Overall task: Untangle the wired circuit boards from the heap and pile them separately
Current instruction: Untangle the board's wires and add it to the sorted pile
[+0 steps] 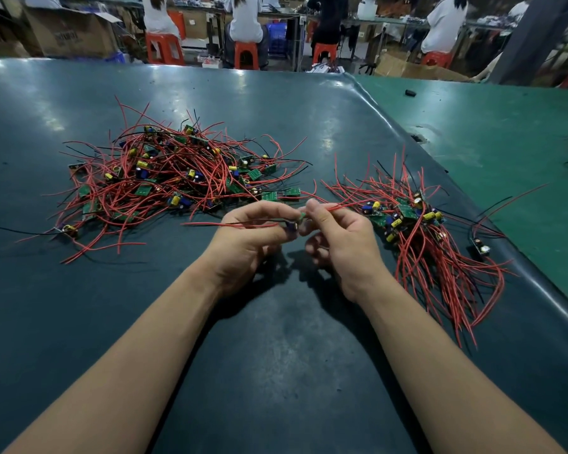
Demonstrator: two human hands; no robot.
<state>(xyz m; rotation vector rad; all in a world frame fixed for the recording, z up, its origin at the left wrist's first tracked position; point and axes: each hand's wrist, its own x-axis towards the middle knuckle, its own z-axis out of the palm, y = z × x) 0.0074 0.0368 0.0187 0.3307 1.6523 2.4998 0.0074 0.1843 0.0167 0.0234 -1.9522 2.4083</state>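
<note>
Nearest, two bare forearms reaching forward over the dark teal rubber-covered table point(276, 371), converging toward its middle. Just above the surface, left hand point(246, 237) curled palm-inward, thumb and fingertips pinching a small green circuit board with a blue capacitor point(295, 222); board caught right between both hands, lifted clear of the mat. Right hand point(338, 234) also curled, thumb and forefinger pinching the board's far edge where a thin red wire point(348, 206) leads off to the right; lower fingers folded loosely into the palm. Another red wire point(236, 225) trailing left from the board across the left hand's fingers. To the right, near the right hand, a sorted pile of green boards with yellow and blue capacitors point(407, 214), red leads fanned down toward the table's near right edge. One lone small dark board point(481, 245) just beside that pile, on the right. Farther back on the left, the big tangled heap of boards and red and black wires point(177, 178), well apart from the hands. Beyond the table, seated people on orange plastic stools point(246, 54) and a brown cardboard box point(69, 34).
</note>
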